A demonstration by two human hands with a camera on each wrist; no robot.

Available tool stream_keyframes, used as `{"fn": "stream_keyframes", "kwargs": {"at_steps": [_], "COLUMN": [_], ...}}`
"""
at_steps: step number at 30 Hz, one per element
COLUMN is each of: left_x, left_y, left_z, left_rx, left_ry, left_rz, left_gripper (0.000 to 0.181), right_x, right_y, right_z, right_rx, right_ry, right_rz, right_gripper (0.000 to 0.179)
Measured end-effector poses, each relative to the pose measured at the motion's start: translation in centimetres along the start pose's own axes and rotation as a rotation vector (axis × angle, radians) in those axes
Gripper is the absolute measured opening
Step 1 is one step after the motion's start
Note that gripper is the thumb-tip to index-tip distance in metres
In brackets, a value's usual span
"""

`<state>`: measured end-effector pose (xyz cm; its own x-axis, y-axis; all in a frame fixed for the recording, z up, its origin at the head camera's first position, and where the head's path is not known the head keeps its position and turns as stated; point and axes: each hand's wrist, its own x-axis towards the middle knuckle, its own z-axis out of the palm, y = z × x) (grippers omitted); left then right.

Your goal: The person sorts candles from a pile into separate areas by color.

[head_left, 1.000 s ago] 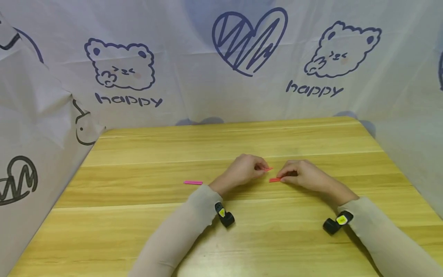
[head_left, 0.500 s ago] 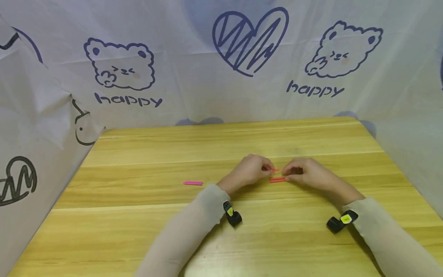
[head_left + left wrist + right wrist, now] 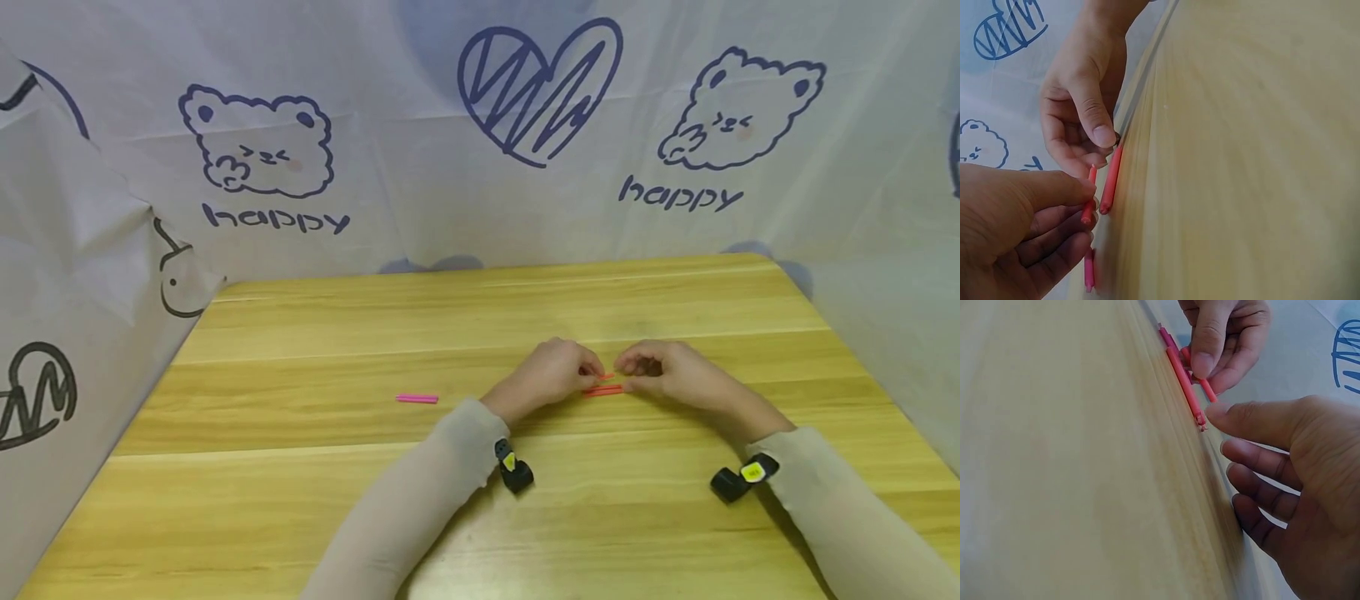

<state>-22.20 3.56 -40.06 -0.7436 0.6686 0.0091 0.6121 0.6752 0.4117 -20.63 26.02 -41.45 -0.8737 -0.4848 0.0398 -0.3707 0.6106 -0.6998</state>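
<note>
My left hand pinches a slim red candle between thumb and fingers, just over the table. Two more red candles lie side by side on the wood, right below the held one. My right hand is at their right end with its fingers loosely bent and nothing between them. In the right wrist view, its thumb tip is close to the end of the held candle. Farther left on the table rests a pair of pink candles.
The light wooden table meets a white cloth with blue drawings at its back edge. Each wrist bears a small black camera on a strap, the left camera and the right camera.
My left hand has moved right with its candle, coming over the red pair. My right hand has drawn slightly right, letting go of the pair on the table. The pink candles stay put.
</note>
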Motion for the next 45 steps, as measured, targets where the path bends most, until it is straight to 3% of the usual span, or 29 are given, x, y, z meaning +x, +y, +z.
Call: {"fn": "stream_keyframes", "kwargs": {"at_steps": [14,25,29,39,45], "left_x": [0.3,0.2,0.2,0.0,-0.2], "left_y": [0.5,0.5,0.3,-0.4,-0.8], "left_z": [0.5,0.5,0.3,-1.1,-1.4], "left_rx": [0.040,0.030,0.038,0.007,0.055], "left_ry": [0.000,-0.009,0.014,0.035,0.032], "left_rz": [0.035,0.040,0.031,-0.038,-0.058], "left_gripper": [0.016,0.018,0.017,0.019,0.019], "right_x": [0.1,0.1,0.2,0.2,0.3], "right_y": [0.4,0.0,0.0,0.1,0.2], "right_z": [0.4,0.6,0.6,0.7,0.7], "right_rx": [-0.104,-0.132,-0.144,-0.151,-0.155], "right_ry": [-0.015,-0.031,-0.022,-0.020,-0.017], "right_rz": [-0.143,-0.134,-0.151,-0.141,-0.141], "right_gripper": [0.024,0.019,0.017,0.013,0.012]}}
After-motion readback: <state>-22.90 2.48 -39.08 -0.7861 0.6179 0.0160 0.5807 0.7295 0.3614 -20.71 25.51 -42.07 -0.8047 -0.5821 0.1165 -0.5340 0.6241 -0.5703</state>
